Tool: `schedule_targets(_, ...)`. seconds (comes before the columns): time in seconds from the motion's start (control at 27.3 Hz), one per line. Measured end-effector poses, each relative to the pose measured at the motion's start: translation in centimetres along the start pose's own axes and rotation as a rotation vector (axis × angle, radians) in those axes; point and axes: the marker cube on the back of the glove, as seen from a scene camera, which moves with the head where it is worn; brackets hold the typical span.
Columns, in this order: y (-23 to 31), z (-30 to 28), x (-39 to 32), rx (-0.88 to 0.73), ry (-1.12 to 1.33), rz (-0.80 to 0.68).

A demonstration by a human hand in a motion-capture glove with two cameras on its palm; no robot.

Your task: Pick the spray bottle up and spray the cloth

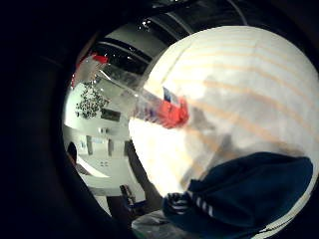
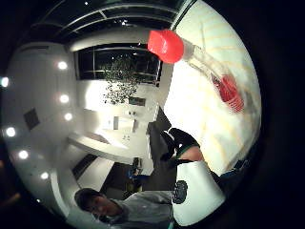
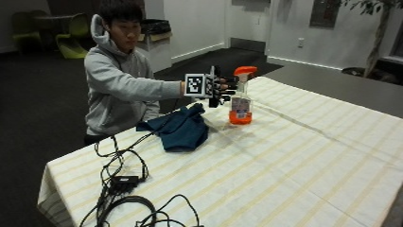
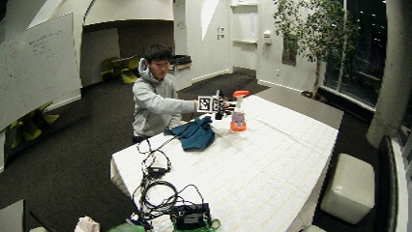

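My right hand (image 3: pixel 217 87) reaches beside the upright spray bottle (image 3: pixel 240 97) on the table (image 3: pixel 302 156), near the cloth (image 3: pixel 179 127); I cannot tell its fingers' state. A clumsy reach could tip the bottle.

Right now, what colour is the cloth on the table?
The cloth is dark blue-teal, plain; it shows best in the outside view.
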Motion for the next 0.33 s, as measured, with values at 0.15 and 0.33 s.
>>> schedule_targets(0.15,0.15,0.03,-0.10,-0.009,-0.003,-0.002)
schedule_targets(0.33,0.05,0.25,0.05,-0.012,-0.007,-0.012)
